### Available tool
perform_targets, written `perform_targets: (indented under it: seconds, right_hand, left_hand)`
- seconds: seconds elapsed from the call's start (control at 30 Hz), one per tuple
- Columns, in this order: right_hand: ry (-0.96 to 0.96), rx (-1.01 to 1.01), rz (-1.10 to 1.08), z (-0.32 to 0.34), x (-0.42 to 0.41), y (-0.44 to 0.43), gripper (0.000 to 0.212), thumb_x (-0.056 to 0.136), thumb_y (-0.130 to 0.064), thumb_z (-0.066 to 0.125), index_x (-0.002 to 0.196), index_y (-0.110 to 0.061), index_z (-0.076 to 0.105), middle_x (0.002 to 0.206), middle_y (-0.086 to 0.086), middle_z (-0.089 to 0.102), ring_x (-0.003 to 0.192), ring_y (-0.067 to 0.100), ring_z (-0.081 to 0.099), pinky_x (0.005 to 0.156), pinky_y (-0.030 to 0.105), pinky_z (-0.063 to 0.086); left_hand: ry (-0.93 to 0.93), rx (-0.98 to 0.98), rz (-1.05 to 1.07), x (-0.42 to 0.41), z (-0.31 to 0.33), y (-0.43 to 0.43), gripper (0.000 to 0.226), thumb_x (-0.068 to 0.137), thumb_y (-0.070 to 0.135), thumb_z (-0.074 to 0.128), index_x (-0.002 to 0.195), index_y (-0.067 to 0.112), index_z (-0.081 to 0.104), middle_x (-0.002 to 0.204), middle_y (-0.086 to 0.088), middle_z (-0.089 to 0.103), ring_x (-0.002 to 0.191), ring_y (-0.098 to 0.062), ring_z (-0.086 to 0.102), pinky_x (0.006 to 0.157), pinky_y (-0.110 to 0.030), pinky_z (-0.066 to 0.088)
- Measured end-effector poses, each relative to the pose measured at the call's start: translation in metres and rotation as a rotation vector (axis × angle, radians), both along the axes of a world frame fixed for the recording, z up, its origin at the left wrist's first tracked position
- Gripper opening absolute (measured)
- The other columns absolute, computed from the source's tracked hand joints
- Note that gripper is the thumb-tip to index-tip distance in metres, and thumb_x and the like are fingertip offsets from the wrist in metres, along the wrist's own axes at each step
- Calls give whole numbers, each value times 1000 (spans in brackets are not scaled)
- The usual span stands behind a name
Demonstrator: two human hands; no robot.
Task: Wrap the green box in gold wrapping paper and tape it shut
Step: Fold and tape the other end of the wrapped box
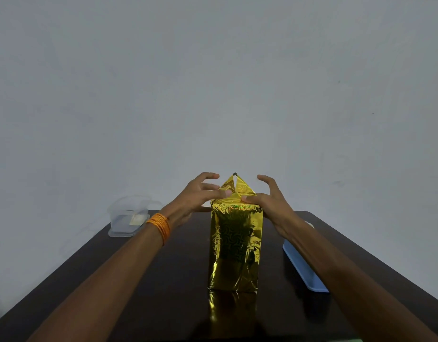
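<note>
Now folding the top end: left hand [197, 196] and right hand [273, 202], fingers splayed, gripping nothing, thumb-press the gold wrapping paper [235, 245]; next the upright flap [241, 185] probably needs flattening and taping

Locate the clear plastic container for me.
Head view: the clear plastic container sits at the far-left corner of the dark table, just left of the left hand, with the gold-wrapped box further right.
</note>
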State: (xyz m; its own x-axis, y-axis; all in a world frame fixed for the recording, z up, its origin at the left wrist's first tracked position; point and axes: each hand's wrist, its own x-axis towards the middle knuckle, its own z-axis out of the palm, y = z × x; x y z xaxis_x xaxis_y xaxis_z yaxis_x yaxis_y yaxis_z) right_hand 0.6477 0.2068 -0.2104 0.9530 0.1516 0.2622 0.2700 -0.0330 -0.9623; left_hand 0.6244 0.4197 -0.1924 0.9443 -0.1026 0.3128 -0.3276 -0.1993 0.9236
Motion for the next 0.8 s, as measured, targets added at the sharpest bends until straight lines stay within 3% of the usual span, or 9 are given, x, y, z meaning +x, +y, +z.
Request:
perform_targets:
  seconds: [0.1, 0.17, 0.3, 0.37, 0.47, 0.6, 0.67, 0.8]
  right_hand:
    - [-2, 1, 5, 0, 0, -3, 77, 82, -11, 80, 141, -33, 35, 102, 18, 74, 101, 29, 69, 85, 37, 53]
    - [-8, -16, 7, 0, 1, -5, 78, 82, -13, 80, 141, -33, 34, 103, 17, 74, 104, 27, 67, 88, 36, 50]
    - [-9, -18, 10, -2, 2, -6, 77, 82, -14, 80, 141, -32, 35, 102, 14, 74, 106, 27, 66, 84, 32, 48]
    - [-13, -25, 8, -2, 3, -6, 76, 82, -15, 80, 141, -32, 35, 99, 13, 75, 108, 26, 64, 91, 35, 46]
    - [-16, -33, 0, -3, 5, -7, 78, 80, -16, 82, 140, -33, 35, 99, 13, 75, 108, 29, 64, 100, 43, 46]
    - [-3, -36, 7, -2, 4, -7, 80, 81, -17, 81, 142, -33, 33, 111, 16, 71, 102, 23, 63, 78, 29, 43]
    - [2, -38, 4, -2, 3, -8, 80, 81, -18, 81, 143, -34, 33, 116, 17, 66, 102, 20, 60, 74, 27, 41]
    - [17, -44, 1, -3, 6, -9, 85, 78, -19, 83, 144, -34, 32, 117, 18, 65, 109, 26, 59, 80, 31, 43]
  left_hand:
    - [34, -110, 0, 2, -8, 3, 51, 83, 19, 79, 128, 29, 57, 120, -6, 66, 104, -23, 69, 79, -32, 56]
    - [52, -187, 2, 4, -11, 3, 44, 85, 14, 76, 124, 26, 60, 118, -9, 69, 100, -25, 71, 78, -33, 56]
    - [-25, -136, 27, 8, -12, 3, 31, 89, 13, 71, 117, 25, 65, 121, -12, 66, 108, -28, 67, 84, -38, 58]
    - [-106, -151, 63, 4, -9, 2, 20, 94, 17, 65, 114, 22, 67, 121, -8, 65, 114, -25, 64, 90, -39, 57]
    - [-271, 23, 47, 1, -2, 0, 15, 95, 21, 64, 107, 22, 73, 123, 10, 65, 125, -8, 53, 105, -37, 42]
    - [-301, 328, -35, 4, 3, -7, 19, 92, 13, 66, 99, 24, 79, 139, 10, 55, 132, -8, 45, 108, -37, 34]
    - [-227, 352, -64, 8, 4, -8, 23, 93, 10, 63, 102, 24, 79, 147, 7, 48, 134, -11, 42, 111, -39, 35]
    - [-108, 311, -138, 11, 1, -6, 27, 99, 17, 56, 111, 28, 76, 153, 4, 42, 139, -14, 39, 115, -40, 34]
